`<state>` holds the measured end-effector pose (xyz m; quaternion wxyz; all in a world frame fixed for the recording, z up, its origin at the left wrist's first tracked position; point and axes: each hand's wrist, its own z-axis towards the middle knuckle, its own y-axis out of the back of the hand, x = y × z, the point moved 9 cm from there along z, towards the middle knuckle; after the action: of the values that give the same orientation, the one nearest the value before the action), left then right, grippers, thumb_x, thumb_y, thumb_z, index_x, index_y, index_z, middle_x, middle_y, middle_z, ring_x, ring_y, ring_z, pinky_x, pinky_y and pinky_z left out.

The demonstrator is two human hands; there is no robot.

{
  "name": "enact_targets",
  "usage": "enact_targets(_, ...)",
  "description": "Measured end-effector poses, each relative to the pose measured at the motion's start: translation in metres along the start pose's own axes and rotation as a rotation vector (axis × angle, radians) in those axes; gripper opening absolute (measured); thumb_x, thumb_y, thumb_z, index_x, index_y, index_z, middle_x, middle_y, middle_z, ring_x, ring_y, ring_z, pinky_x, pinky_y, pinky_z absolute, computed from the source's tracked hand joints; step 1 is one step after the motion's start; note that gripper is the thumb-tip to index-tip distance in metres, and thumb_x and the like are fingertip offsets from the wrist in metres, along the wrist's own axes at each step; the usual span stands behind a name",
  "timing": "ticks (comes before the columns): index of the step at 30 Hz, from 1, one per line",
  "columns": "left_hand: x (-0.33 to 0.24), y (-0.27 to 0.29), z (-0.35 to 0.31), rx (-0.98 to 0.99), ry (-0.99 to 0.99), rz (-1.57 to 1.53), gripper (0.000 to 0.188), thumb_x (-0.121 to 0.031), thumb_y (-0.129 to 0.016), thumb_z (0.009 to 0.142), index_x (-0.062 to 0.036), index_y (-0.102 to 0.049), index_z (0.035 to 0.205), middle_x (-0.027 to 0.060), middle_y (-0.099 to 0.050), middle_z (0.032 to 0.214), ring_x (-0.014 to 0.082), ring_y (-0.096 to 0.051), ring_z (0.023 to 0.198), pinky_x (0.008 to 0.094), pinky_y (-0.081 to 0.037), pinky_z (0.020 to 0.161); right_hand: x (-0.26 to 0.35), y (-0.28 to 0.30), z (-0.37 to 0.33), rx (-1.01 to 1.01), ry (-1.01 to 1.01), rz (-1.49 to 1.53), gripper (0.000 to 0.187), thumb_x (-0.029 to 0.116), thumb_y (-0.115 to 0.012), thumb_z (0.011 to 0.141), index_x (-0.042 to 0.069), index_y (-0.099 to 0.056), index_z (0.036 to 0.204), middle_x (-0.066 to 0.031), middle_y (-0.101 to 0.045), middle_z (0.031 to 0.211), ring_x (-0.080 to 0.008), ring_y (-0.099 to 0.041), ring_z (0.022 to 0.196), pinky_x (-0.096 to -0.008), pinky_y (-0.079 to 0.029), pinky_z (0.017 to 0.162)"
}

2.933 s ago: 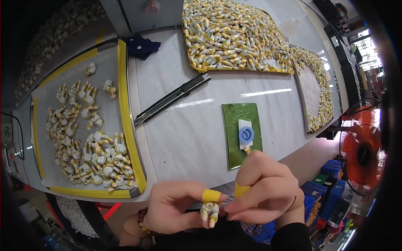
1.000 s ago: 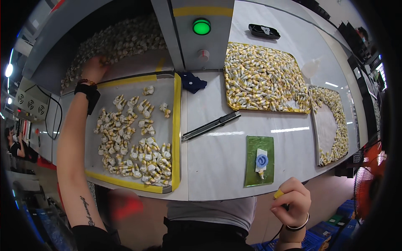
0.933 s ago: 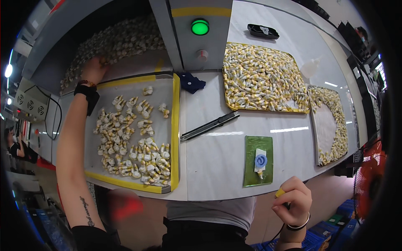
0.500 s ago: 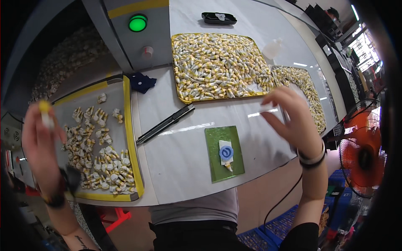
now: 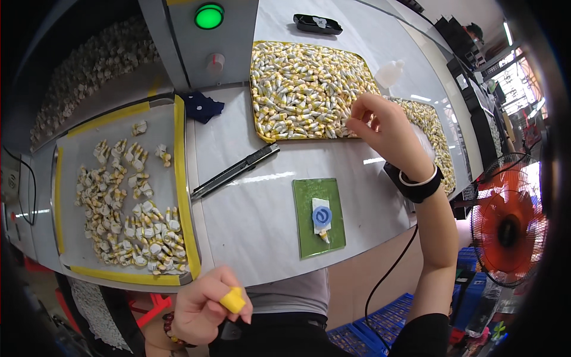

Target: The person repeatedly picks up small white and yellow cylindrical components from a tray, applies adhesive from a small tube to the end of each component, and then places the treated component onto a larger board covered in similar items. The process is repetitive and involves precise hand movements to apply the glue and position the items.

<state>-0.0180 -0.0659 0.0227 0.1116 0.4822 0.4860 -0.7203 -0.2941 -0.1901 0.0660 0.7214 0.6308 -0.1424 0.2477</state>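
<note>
My right hand (image 5: 383, 128) is over the front right corner of a yellow-edged tray (image 5: 309, 140) heaped with small white-and-yellow tapered pieces (image 5: 303, 89). Its thumb and fingers are bent into a pinch; whatever lies between them is hidden. By the table's front edge, my left hand (image 5: 208, 303) has curled fingers, with a yellow cap or wrap (image 5: 232, 300) at one fingertip; I cannot make out what it grips. Between the hands lies a green plate (image 5: 306, 232). On it sits a white block with a blue round piece (image 5: 322, 217), and one white-and-yellow piece (image 5: 324, 237) sticks out in front.
At left, a yellow-taped tray (image 5: 180, 154) carries clusters of white-and-yellow pieces (image 5: 154, 232). A black utility knife (image 5: 235, 171) lies beside it, with a dark cloth (image 5: 202, 107) behind. A translucent bottle (image 5: 389, 74) and black case (image 5: 317, 24) stand farther back. An orange fan (image 5: 508, 229) is at right.
My left hand has come from the left tray's outer side to the table's front edge, its fingers curling. My right hand has moved left and forward onto the large tray, fingers closing.
</note>
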Motion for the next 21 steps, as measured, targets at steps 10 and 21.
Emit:
enact_targets(10,0.022,0.000,0.008,-0.154,0.148,-0.159,0.036,-0.030,-0.061,0.087,-0.0038,-0.043,0.104,0.0149,-0.059,0.081,0.0193,-0.058,0.066,0.0314,-0.048,0.059,0.070,-0.003,-0.069,0.072,0.128,0.340,0.014,-0.009,-0.064,0.070,0.001,-0.062,0.079,-0.0046,-0.062,0.074,-0.0090,-0.055,0.057,-0.0208,-0.043,0.051)
enact_targets(21,0.048,-0.009,0.013,0.013,0.377,-0.385,0.043,-0.028,-0.066,0.082,0.0016,-0.048,0.107,0.0156,-0.063,0.090,0.0173,-0.062,0.080,0.0253,-0.050,0.069,0.093,-0.036,-0.092,0.193,0.319,-0.081,0.022,-0.003,-0.068,0.066,0.003,-0.060,0.086,-0.0068,-0.058,0.075,-0.0222,-0.057,0.068,-0.0316,-0.048,0.058)
